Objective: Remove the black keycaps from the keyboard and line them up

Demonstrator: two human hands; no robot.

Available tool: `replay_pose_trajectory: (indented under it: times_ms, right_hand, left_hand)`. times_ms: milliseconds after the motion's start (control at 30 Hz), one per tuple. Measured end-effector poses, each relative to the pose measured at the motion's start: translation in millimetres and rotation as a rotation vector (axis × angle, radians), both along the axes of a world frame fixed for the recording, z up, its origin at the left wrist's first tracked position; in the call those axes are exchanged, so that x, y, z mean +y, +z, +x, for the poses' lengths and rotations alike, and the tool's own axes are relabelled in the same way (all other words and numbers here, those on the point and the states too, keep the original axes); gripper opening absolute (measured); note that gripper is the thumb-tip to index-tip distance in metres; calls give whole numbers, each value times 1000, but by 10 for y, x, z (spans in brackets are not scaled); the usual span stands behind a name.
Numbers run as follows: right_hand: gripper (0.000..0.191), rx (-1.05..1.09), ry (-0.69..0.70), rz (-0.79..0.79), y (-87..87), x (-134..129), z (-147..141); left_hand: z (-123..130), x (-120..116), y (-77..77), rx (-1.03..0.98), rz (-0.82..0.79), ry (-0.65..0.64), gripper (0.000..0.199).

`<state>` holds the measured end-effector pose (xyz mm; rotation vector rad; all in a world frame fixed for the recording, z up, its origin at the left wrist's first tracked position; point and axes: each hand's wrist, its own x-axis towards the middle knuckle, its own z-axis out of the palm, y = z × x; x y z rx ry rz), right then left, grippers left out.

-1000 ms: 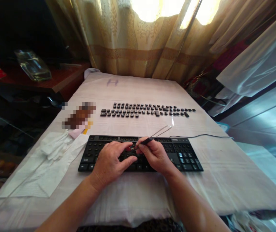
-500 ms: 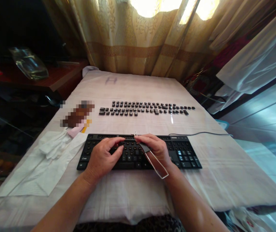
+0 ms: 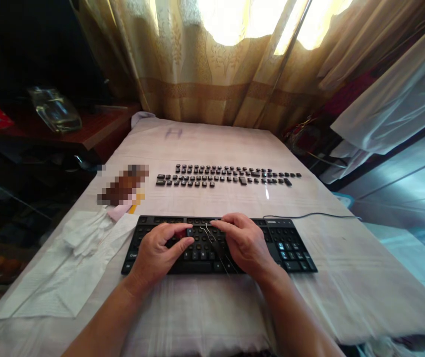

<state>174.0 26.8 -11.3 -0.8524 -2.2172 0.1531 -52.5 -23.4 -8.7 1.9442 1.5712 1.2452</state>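
The black keyboard (image 3: pixel 197 267) lies in front of me, with many of its keys bare of caps. Over its left half, my left hand (image 3: pixel 162 248) has thumb and index finger bent round a small black keycap (image 3: pixel 190 232). My right hand (image 3: pixel 244 240) is above the middle of the board, index finger stretched out to the left. Against its fingers is a wire keycap puller (image 3: pixel 217 248) with a dark grip, its thin hooked ends pointing away from me. The puller's grip is partly hidden by the hand. Lettered caps still sit on the lower rows and the number pad (image 3: pixel 290 250).
Rows of loose keycaps (image 3: pixel 215 178) lie on the pale cloth (image 3: pixel 212 144) beyond the keyboard. A crumpled white cloth (image 3: pixel 59 267) and a blurred brown item (image 3: pixel 123 186) are at left. A cable (image 3: pixel 312 215) trails right. A glass jar (image 3: pixel 58 111) stands on the side cabinet.
The puller has turned, its hooked ends now lower over the keys. A keycap now shows between my left fingertips. The view has tilted slightly up.
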Motion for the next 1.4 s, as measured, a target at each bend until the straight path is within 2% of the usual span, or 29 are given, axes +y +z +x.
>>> replay_pose_trajectory:
  times_ms: [167,300,533,667,800,867,933,1000,1100,1167,1267,1400]
  right_hand:
    - [23,82,108,60,109,-79,-195]
    - [18,60,143,121,109,-89,-307]
    - [16,-7,57,217,157,-138,-333]
    - [15,-100,8,252,218,-166,-391]
    - [12,-188,0,220,263,-124,-446]
    - [12,-215,18,171,277,-5,-410]
    - [13,-224,-11,82,285,222,-316]
    - [18,-256,-150,-72,287,540,-188]
    - [26,-516,-404,-306,264,1038,-28]
    - [28,-578,-428,-336,228,1283,12]
    - [28,-636,-399,-341,156,1461,-20]
    - [32,-693,-378,-333,76,1493,-103]
  left_hand:
    - [-8,-10,-8,-42,10,-73,22]
    - [0,-22,-27,-132,-74,-106,25]
    - [40,-27,18,-282,-204,-183,28]
    - [45,-34,-21,-268,-189,-152,31]
    - [46,-40,-86,-166,-110,-86,35]
    - [26,-34,-94,-109,-61,-82,38]
    - [-25,-19,-82,-53,20,-44,40]
    - [-106,4,-56,-12,103,64,38]
    - [-249,38,-18,4,157,287,37]
    - [-327,54,-9,-3,154,402,40]
    - [-392,65,-29,-18,124,485,42]
    - [-419,72,-81,39,141,430,41]
